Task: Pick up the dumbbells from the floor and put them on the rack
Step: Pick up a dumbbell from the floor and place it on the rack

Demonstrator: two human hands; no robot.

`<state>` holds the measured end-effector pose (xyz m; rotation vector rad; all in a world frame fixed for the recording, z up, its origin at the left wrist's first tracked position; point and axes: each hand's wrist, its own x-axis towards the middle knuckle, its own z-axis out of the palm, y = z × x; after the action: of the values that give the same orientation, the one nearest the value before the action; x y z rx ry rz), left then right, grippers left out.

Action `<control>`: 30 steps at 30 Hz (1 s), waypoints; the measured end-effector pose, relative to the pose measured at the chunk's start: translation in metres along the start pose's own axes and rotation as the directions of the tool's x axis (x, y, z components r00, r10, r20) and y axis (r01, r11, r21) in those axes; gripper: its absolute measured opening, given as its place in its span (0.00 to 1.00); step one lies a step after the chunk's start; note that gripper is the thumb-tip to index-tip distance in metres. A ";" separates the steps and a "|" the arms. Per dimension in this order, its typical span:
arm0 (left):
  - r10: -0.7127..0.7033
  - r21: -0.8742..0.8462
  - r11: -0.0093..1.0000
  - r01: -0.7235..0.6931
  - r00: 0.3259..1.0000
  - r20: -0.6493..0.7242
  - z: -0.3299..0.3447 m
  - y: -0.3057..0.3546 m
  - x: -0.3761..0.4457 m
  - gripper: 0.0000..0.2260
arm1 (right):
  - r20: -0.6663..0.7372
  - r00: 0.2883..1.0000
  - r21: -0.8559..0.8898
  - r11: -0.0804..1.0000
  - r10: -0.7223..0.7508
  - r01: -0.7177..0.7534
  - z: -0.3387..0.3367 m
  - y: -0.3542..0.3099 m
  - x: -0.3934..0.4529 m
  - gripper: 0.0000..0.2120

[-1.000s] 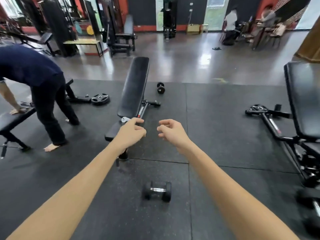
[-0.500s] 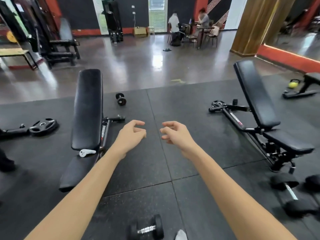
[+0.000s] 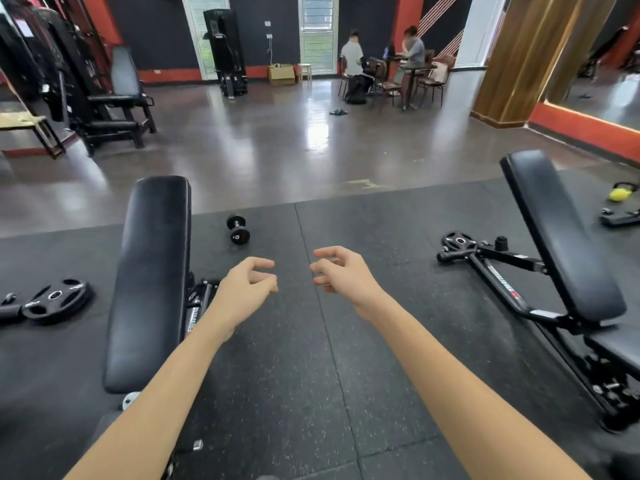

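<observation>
1. Both hands empty. Left hand [image 3: 247, 289] and right hand [image 3: 341, 275] are out in front at mid-height, fingers loosely curled, holding nothing, near each other but not touching.
2. Only one dumbbell [image 3: 238, 229] in view: on the black mat [image 3: 381, 306] ahead, just right of the head end of the left bench [image 3: 152, 271], well apart from both hands. No rack visible, so drop-off spot unknown.
3. Risk: reach falls short. Dumbbell is far out on the floor; bending early likely means a stretched, weak grab at the handle.
4. Risk: dumbbell rolls. Round heads on a flat mat; a fingertip nudge could send it toward the bench or off the mat edge onto the shiny floor [image 3: 277, 150].
5. Risk: tripping or bumping. The left bench frame sits tight beside the path, the right bench [image 3: 561, 237] base juts in too, and a weight plate [image 3: 57, 299] lies far left.
6. Risk: missed items. Any dumbbells outside this view could be skipped.
</observation>
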<state>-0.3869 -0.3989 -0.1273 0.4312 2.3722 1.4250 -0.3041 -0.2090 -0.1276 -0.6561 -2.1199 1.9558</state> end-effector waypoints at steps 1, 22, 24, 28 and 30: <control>-0.006 -0.006 1.000 0.006 1.000 0.002 -0.006 -0.001 0.024 0.14 | 0.010 1.000 -0.002 1.000 -0.006 0.006 0.007 -0.005 0.026 0.09; 0.000 -0.090 0.996 0.010 0.995 0.101 -0.099 -0.001 0.588 0.12 | -0.127 0.991 0.006 0.999 0.039 -0.039 0.087 -0.078 0.548 0.10; -0.009 -0.092 0.996 0.018 0.995 0.104 -0.099 -0.002 0.639 0.13 | -0.114 0.993 0.011 0.999 0.032 -0.031 0.094 -0.080 0.605 0.09; -0.013 -0.137 0.990 0.022 0.998 0.062 -0.110 0.008 0.732 0.13 | -0.055 0.998 0.030 0.999 0.038 -0.036 0.116 -0.095 0.717 0.09; -0.043 -0.154 0.987 0.045 0.999 0.018 -0.120 0.010 0.773 0.13 | -0.013 0.999 0.018 0.999 0.050 -0.050 0.129 -0.104 0.767 0.10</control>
<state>-1.1311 -0.1617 -0.1668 0.3451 2.2261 1.5655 -1.0583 0.0060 -0.1629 -0.7245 -2.0958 1.9870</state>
